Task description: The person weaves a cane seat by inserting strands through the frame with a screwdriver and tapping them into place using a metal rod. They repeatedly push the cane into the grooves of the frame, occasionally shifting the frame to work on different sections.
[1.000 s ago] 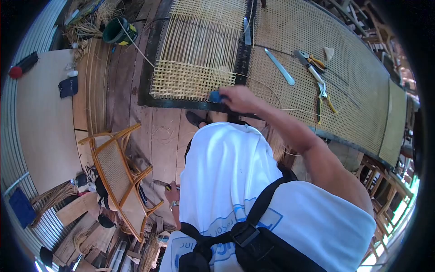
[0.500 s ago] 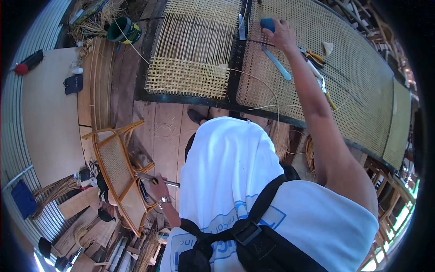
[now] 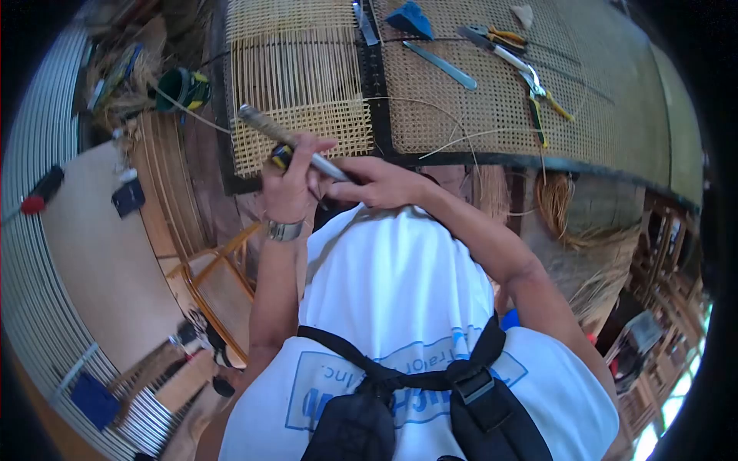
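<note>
We see the long bench (image 3: 615, 115) first, its top covered by a sheet of finely woven cane webbing (image 3: 492, 100), pale tan with a tight open-mesh pattern and a dark border along the near edge. Beside it, to the left, lies a dark frame (image 3: 296, 92) strung with coarser straight cane strands, its weave only partly filled. Under the bench edge hang loose bundles of dry, stringy rattan fibre (image 3: 569, 223).

On the floor at the left stands a wooden chair frame (image 3: 207, 269), honey-coloured, near a flat light board (image 3: 84, 253). A green bucket (image 3: 181, 88) sits by the frame's left edge with a thin cane stick leaning out of it; what else it holds we cannot tell.

On the webbing lie a blue wedge-shaped block (image 3: 409, 20), a long flat metal blade (image 3: 440, 65), and yellow-handled pliers (image 3: 538, 92), each apart from the others.

In front of the chest, both hands meet on a slim metal tool (image 3: 296, 146) with a rough, wrapped-looking end and a yellow-and-black handle. Our left hand (image 3: 290, 188), a metal watch at the wrist, has its grip clenched round the handle. Our right hand (image 3: 377, 183) closes its grip on the shaft just beside the left, fingers curled over it.
</note>
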`<state>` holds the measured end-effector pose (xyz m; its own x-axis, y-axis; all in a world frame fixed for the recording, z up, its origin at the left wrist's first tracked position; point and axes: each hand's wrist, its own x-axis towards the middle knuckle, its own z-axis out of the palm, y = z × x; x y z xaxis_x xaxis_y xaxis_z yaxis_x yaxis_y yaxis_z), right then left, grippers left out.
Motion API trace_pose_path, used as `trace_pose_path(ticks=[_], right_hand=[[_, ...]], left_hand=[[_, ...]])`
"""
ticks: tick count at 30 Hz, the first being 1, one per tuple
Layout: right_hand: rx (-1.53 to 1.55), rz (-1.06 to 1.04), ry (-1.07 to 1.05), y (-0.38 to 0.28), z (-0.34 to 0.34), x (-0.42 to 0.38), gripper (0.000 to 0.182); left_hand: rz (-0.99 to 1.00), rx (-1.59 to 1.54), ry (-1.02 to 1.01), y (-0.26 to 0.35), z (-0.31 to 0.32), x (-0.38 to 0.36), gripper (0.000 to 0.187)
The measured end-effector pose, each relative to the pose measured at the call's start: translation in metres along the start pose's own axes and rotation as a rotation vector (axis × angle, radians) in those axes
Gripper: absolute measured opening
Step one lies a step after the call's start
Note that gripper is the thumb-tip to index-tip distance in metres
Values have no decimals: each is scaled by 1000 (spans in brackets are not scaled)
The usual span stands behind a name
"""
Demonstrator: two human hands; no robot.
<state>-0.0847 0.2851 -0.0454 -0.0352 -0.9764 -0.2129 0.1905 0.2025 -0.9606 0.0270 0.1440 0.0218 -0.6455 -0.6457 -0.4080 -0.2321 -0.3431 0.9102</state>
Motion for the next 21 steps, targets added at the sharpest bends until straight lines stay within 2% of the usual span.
trace_pose_path(ticks=[2,3,4,5,7,9,11,12,13,15,16,18,21], right_hand=[[113,19,210,15,-4,-18,35],[115,-9,341,19,-6,-33,30],[162,32,497,21,-6,-49,32],[212,75,650,19,-3,-67,35],[254,142,912,1,9,-100,44],[150,52,1168,-8,27,-125,54],[33,30,1371,-6,48,-141,62],[115,-14,1461,-10,60,-142,64],[238,-48,1476,-13,69,-145,59],[408,-129,1682,-3,83,-129,51],[427,-131,1684,7,88,-129,51],[485,111,1507,24,90,-128,49],[509,-1,1585,40,102,-93,47]], left_hand=[[-75,-62,-115,4,2,23,24],[-64,53,-158,-3,-3,37,24],[-51,166,-202,-9,-9,51,24],[-62,175,-237,-13,-19,63,24],[52,143,-283,-13,-43,95,24],[36,72,-349,-8,-61,121,23],[149,32,-424,-7,-72,143,21],[136,-22,-472,-3,-77,153,16],[125,-9,-478,-1,-76,158,16],[208,44,-403,6,-71,168,22],[186,14,-420,4,-72,179,25],[171,4,-412,0,-68,190,25],[153,-9,-381,-4,-62,198,25]])
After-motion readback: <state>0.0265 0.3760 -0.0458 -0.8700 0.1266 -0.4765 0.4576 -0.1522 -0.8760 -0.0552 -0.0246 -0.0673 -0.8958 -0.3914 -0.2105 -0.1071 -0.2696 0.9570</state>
